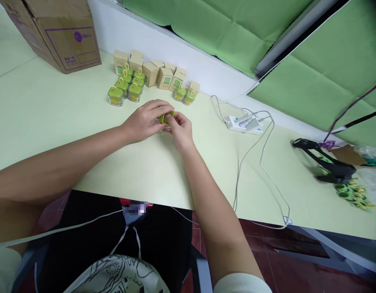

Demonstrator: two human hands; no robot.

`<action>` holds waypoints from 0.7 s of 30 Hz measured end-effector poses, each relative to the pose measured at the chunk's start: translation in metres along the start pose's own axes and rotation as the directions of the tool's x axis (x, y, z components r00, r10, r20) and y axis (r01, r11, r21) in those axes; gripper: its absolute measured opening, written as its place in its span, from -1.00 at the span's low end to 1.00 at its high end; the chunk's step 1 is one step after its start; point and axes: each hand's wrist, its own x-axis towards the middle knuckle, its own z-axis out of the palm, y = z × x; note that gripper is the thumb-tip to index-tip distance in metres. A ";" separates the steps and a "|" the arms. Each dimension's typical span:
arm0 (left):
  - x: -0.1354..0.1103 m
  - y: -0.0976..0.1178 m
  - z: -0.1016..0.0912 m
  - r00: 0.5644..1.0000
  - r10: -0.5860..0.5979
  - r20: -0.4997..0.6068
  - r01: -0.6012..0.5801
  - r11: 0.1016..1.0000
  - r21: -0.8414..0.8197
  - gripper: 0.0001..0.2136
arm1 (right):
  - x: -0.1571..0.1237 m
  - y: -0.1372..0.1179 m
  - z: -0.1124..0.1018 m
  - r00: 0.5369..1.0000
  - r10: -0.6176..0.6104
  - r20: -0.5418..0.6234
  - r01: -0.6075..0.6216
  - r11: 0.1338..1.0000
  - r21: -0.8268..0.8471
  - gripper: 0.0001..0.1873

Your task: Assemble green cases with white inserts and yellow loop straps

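Note:
Between my two hands is a small yellow-green piece [166,118], the same colour as the lids of the containers behind it; the fingers cover much of it. My left hand [145,120] grips it from the left, fingers curled over its top. The right hand [182,130] holds its other side, thumb pressed on its face. Beyond the left hand stand several clear containers with green lids and loops [134,92]. Two more green-lidded containers [184,94] stand just past the right hand.
Several small brown cartons [165,78] line the wall. A large cardboard box [75,44] stands at the back left. To the right lie a white power strip [244,125] with trailing cables, a black stand-like object [331,165] and a pile of green-yellow pieces [354,195].

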 end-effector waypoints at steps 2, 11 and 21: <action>0.000 0.001 0.000 1.000 0.000 -0.001 0.000 1.000 -0.005 -0.69 | 0.000 -0.001 0.000 1.000 -0.001 0.010 0.001 0.999 0.034 -0.36; 0.002 0.004 0.001 1.000 0.008 -0.016 -0.008 1.000 -0.012 -0.70 | -0.002 -0.004 0.001 0.999 0.041 0.007 -0.042 0.991 0.129 -0.43; 0.001 0.004 0.001 1.000 0.016 -0.017 -0.016 1.000 -0.026 -0.68 | -0.005 -0.009 -0.002 0.992 0.090 0.083 -0.106 0.972 0.212 -0.41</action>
